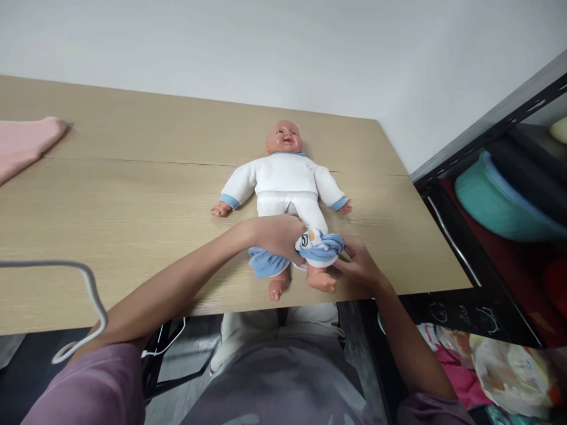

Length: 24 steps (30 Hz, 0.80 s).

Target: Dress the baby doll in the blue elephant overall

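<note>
A baby doll [287,174] lies on its back on the table, its head toward the wall. It wears a white top with blue cuffs and white leggings. Bunched around both its lower legs is a pair of blue pants [268,262] with a cartoon patch on white cloth. My left hand [280,231] reaches across between the legs and pinches the inner edge of the bunched cloth, its fingertips partly hidden. From the other side, my right hand [359,260] grips the outer edge of the same leg opening. The doll's bare feet stick out below the cloth.
Pink cloth [29,141] lies at the table's left end. A grey cable [91,289] loops up over the near left side. Right of the wooden table [133,195] stands a dark shelf with a teal bin [500,200]. Plastic bags [509,369] sit low at the right.
</note>
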Each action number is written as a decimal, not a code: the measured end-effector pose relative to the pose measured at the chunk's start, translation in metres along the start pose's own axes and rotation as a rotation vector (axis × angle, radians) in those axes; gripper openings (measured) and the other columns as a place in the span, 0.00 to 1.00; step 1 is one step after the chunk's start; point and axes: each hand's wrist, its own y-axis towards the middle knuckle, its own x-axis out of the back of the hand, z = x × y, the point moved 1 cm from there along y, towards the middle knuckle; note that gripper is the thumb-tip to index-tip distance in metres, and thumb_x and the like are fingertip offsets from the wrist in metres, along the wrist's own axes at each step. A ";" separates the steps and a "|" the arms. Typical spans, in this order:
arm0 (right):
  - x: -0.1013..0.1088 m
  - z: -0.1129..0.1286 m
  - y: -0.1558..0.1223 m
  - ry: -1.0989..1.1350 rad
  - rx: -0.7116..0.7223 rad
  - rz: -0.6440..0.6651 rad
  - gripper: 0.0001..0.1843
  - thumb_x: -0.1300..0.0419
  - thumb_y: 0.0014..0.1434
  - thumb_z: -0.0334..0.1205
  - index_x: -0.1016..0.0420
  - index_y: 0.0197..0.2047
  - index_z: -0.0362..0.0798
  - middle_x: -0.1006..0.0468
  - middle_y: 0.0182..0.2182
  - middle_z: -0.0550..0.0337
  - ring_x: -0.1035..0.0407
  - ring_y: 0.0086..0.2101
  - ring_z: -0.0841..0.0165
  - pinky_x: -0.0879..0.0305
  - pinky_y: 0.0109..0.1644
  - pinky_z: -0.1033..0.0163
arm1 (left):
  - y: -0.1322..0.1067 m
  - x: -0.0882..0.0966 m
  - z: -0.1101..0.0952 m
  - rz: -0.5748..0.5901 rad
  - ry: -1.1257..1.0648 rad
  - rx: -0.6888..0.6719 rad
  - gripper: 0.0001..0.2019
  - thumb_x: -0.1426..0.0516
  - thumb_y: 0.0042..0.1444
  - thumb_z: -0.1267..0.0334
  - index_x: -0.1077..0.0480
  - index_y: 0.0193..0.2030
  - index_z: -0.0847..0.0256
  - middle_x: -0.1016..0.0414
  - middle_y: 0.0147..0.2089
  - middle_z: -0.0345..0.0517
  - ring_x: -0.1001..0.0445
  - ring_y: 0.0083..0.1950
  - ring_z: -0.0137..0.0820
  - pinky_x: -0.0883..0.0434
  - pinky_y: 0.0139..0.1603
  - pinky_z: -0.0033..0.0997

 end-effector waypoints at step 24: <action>0.022 -0.011 0.108 0.054 0.110 0.048 0.17 0.37 0.74 0.59 0.27 0.50 0.55 0.29 0.32 0.66 0.35 0.31 0.67 0.35 0.36 0.62 | -0.066 0.025 0.065 -0.271 -0.277 0.128 0.23 0.29 0.56 0.42 0.24 0.47 0.57 0.28 0.33 0.39 0.30 0.33 0.35 0.35 0.36 0.34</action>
